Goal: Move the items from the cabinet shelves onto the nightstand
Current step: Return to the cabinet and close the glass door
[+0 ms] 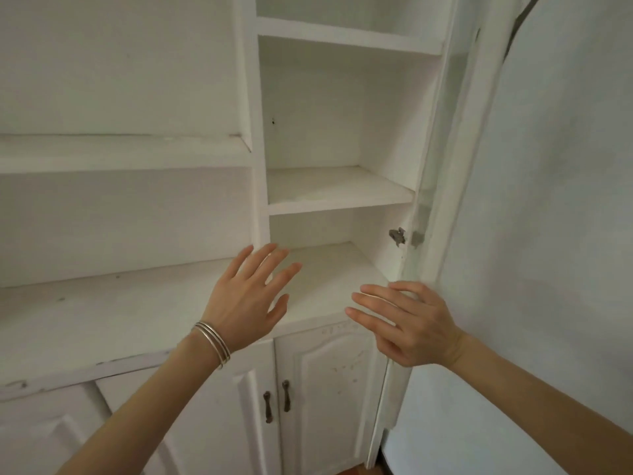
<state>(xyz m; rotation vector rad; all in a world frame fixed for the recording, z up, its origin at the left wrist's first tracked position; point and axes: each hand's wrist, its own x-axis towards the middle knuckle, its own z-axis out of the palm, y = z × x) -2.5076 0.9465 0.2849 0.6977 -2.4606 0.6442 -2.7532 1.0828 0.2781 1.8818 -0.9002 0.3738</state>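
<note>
1. The left hand (247,296) is wide open with its fingers spread. It holds nothing. It has thin silver bangles (212,344) on the wrist.
2. The right hand (407,323) is wide open too, palm turned toward the left hand, and it holds nothing.
3. Both hands hover just above the front of the bottom shelf (329,269) of the tall white painted wooden cabinet (255,97).
4. That shelf is bare under and past the fingers. The middle shelf (335,188) above the hands is bare as well, and so is the top shelf (346,34), as far as I can see.
5. The long white ledge (85,320) to the left of the left hand has no items on it.
6. I see no items to move anywhere. The nightstand is not in view.
7. I think the shelves are already cleared, so the job looks done or almost done.
</note>
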